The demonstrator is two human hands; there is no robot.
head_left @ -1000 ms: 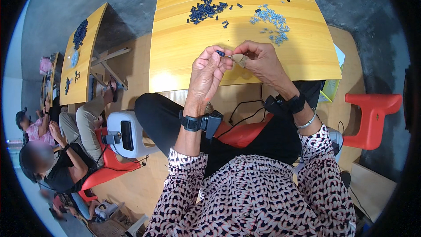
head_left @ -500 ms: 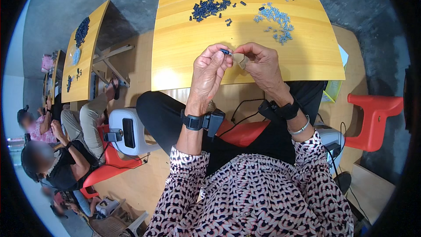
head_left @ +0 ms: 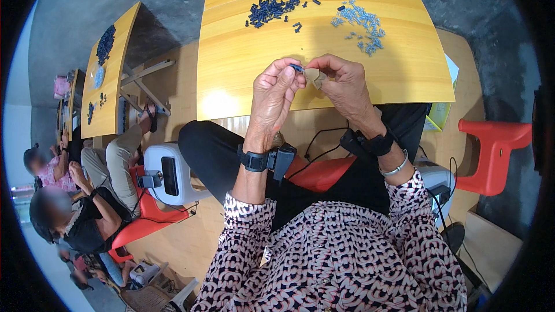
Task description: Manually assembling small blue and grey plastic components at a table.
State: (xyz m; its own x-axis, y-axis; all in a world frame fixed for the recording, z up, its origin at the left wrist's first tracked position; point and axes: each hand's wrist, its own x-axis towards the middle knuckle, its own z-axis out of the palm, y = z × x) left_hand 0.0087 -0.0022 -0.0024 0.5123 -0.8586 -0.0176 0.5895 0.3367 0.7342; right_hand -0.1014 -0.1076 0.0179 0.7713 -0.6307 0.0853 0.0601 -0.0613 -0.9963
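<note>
Over the near edge of the yellow wooden table, my left hand (head_left: 277, 84) pinches a small dark blue plastic piece (head_left: 296, 68) between thumb and forefinger. My right hand (head_left: 344, 81) is closed close beside it, its fingertips meeting the end of that piece. A tan scrap (head_left: 314, 76), like paper or tape, covers the right fingertips; I cannot tell whether it is held or wrapped round them. Whatever else the right fingers grip is too small to see. Farther off lie a heap of dark plastic pieces (head_left: 272, 10) and a scatter of small clear-bluish parts (head_left: 364, 26).
The table (head_left: 231, 63) ends just above my lap. To the right stand a red stool (head_left: 488, 156) and a yellow-green box (head_left: 440, 117). Dark cables (head_left: 324, 133) hang by my legs. At left, other people sit near another table (head_left: 118, 52) with similar parts.
The whole view has shifted slightly, so the table and its parts sit a little farther left and lower. Both hands keep nearly the same pose, fingertips together at the dark blue piece.
</note>
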